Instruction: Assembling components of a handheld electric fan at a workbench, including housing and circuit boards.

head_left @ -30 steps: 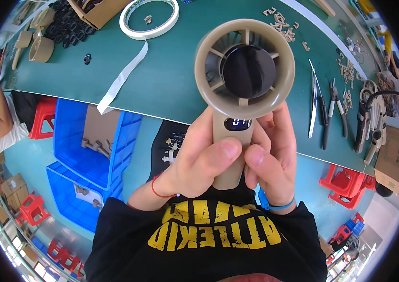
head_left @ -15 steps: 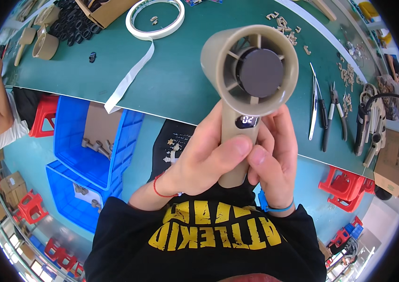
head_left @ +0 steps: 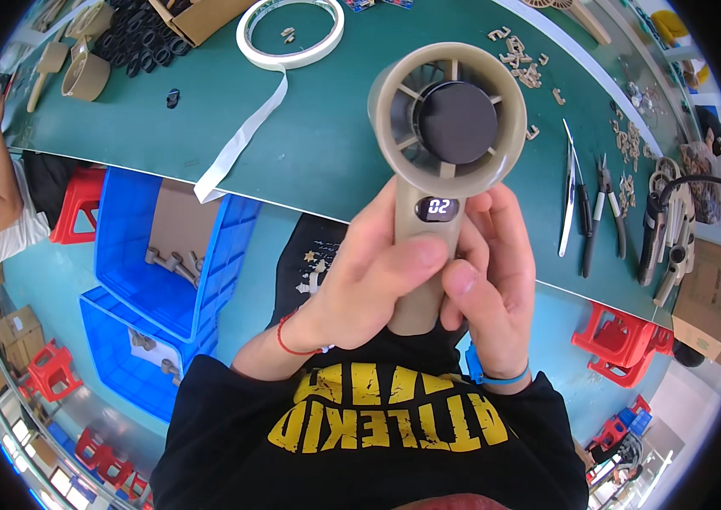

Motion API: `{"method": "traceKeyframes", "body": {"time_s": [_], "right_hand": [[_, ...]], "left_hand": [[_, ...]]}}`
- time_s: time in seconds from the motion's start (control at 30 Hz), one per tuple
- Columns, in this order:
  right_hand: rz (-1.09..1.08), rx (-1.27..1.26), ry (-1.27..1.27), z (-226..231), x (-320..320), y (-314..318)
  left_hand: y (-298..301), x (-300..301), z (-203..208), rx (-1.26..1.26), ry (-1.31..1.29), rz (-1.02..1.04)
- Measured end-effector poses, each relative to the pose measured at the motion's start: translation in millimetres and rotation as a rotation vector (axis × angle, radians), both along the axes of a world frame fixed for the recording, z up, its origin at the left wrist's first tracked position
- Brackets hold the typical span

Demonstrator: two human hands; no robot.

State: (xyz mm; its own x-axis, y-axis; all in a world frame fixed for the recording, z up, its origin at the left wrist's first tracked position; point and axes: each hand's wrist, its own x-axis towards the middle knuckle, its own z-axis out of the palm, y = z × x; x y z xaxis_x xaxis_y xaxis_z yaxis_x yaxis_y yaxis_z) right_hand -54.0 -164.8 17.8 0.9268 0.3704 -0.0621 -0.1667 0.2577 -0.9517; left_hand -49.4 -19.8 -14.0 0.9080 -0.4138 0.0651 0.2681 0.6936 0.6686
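A beige handheld fan [head_left: 458, 123] is held up over the table's front edge. Its round head with a dark centre cap and thin spokes faces me, and a small lit display [head_left: 438, 209] shows on the upper handle. My left hand [head_left: 369, 276] is closed round the handle from the left, its thumb lying across the front below the display. From the right, my right hand [head_left: 496, 272] grips the same handle, thumb at the front edge and fingers curled behind. The handle hides part of the fingers of both hands.
The green table [head_left: 156, 127] carries a white tape roll [head_left: 291, 61] with a loose strip, black rings [head_left: 127, 42], small beige parts [head_left: 520, 61], tweezers [head_left: 566, 204] and pliers [head_left: 605, 204]. Blue bins [head_left: 156, 323] stand below left, red stools [head_left: 614, 333] below right. Another person sits far left.
The fan's head has shifted slightly left and tilted, so its display now faces me more squarely. Both hands keep their hold on the handle. The table view has shifted slightly.
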Motion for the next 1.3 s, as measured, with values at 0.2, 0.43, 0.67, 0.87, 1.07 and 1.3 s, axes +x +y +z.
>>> {"method": "traceKeyframes", "body": {"time_s": [0.2, 0.43, 0.67, 0.87, 1.07, 1.3], "right_hand": [[-0.031, -0.007, 0.022, 0, -2, -2], [-0.075, -0.009, 0.03, -3, -7, -1], [0.027, -0.123, 0.109, 0, -13, -10], [0.156, 0.093, 0.251, 6, -10, -8], [0.316, 0.141, 0.307, 2, -8, -3], [0.361, 0.318, 0.424, 0, -11, -2]], "left_hand": [[2, 0, -2, 0.028, -0.057, -0.061], [-1, -6, 2, 0.176, -0.074, 0.025], [12, -11, 12, 0.73, -0.435, 0.27], [46, -4, 15, 0.585, -0.1, 0.28], [51, 25, 16, 0.663, -0.597, 0.423], [54, 29, 12, 0.694, -0.715, 0.257]]}}
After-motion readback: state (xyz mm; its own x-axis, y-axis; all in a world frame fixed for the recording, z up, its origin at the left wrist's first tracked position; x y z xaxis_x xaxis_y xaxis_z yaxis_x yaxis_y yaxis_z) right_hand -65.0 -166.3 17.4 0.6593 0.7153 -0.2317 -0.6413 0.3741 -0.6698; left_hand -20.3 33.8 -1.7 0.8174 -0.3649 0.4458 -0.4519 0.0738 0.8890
